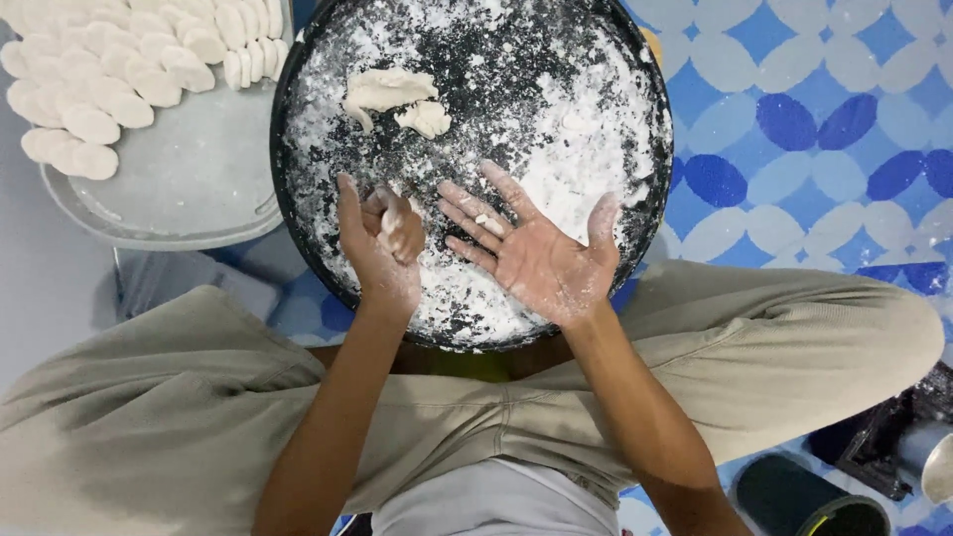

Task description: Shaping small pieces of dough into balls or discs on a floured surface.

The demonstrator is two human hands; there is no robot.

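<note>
A round black tray [298,69] dusted with white flour lies before my crossed legs. Two lumps of white dough [389,91] rest on its far left part. My left hand [382,248] is over the tray's near left, fingers curled around a small piece of dough [393,213]. My right hand [536,253] is beside it, palm up and fingers spread, floury, with a tiny crumb of dough on the fingers.
A grey tray [189,184] at the upper left carries several rows of flat white dough discs [99,60]. A blue and white patterned mat [814,129] covers the floor. A dark cylindrical container [804,496] and a metal object [928,452] sit at the lower right.
</note>
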